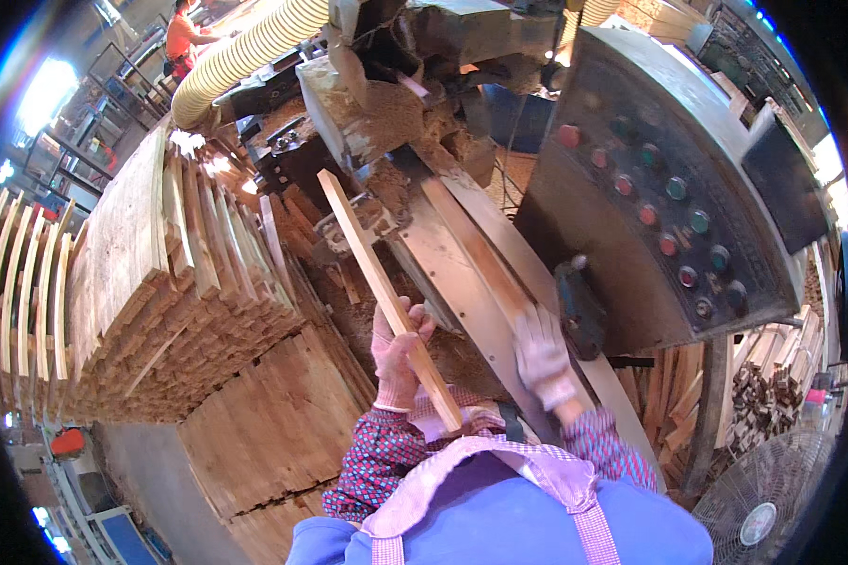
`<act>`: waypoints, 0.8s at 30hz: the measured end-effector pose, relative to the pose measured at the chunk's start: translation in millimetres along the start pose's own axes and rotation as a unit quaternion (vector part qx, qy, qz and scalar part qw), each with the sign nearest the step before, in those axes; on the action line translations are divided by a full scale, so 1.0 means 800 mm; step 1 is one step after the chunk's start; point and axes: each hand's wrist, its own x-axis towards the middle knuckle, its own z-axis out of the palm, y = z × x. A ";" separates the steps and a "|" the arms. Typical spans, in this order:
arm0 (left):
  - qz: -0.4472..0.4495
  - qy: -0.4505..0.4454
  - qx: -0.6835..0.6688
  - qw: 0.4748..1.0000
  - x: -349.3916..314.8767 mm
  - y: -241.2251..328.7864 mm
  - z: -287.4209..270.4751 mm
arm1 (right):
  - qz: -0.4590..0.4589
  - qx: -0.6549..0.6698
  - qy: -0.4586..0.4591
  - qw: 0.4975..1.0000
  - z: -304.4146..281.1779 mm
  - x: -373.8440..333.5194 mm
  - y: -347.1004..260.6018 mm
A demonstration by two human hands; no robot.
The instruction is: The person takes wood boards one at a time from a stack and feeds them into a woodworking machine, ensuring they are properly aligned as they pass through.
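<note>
My left hand [398, 363], in a pinkish knit glove, is wrapped around a long, pale wooden strip [366, 252]. The strip slants up and away from my body, its far end near the machine's sawdust-covered housing [386, 118]. To the right, my gloved right hand [543, 356] lies with fingers stretched forward against the near end of a second, browner wooden strip [476, 247]. That strip lies along the pale machine bed [452, 287], its far end close to the housing. Slight blur softens my right hand.
A control panel [669, 202] with red and green buttons stands right of the bed. Stacked boards [122, 235] rise at left beside a wooden platform [273, 414]. A ribbed hose [245, 61] crosses the back, near another person [184, 40]. A fan [763, 508] stands lower right.
</note>
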 end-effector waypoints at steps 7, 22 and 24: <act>0.051 0.017 -0.018 0.998 0.038 0.021 0.007 | -0.024 0.066 -0.005 0.998 0.082 0.299 -0.006; 0.450 -0.015 0.788 0.419 0.142 0.248 -0.009 | 0.065 0.275 -0.080 0.956 -0.071 -0.101 -0.027; 0.384 0.092 0.875 0.281 0.200 0.355 0.009 | 0.072 0.166 -0.068 0.981 -0.031 -0.128 -0.015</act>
